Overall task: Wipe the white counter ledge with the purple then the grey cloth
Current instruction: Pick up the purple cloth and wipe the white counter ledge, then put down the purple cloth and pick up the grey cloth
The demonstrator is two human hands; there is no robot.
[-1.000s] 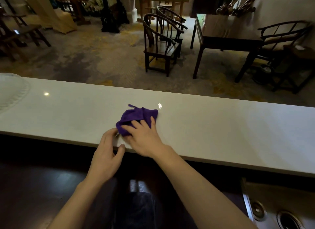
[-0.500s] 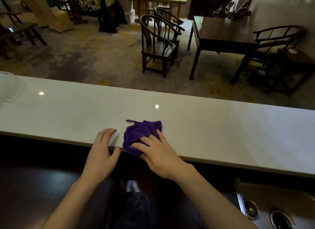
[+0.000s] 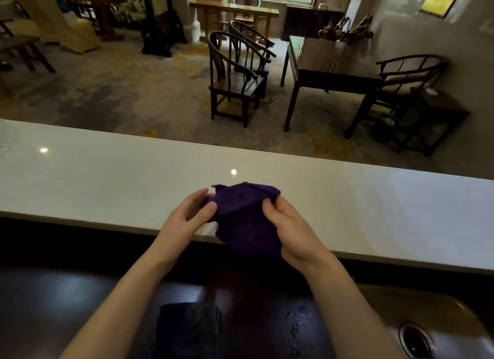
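Note:
The purple cloth [image 3: 244, 217] is lifted off the white counter ledge [image 3: 107, 176] and hangs over its near edge, held between both hands. My left hand [image 3: 187, 219] pinches the cloth's left corner with thumb and fingers. My right hand [image 3: 291, 233] grips its right side. A grey cloth [image 3: 187, 329] lies folded on the dark lower counter between my forearms, below the ledge.
A steel sink [image 3: 427, 329] with a drain sits at the lower right. A pale round dish [image 3: 6, 139] rests on the ledge's far left end. Beyond the ledge are wooden chairs [image 3: 238, 75] and a dark table [image 3: 328, 70] on carpet.
The purple cloth was flat on the ledge under my right hand, sliding toward the near edge. Now both hands have picked it up, and my left hand has left the ledge edge.

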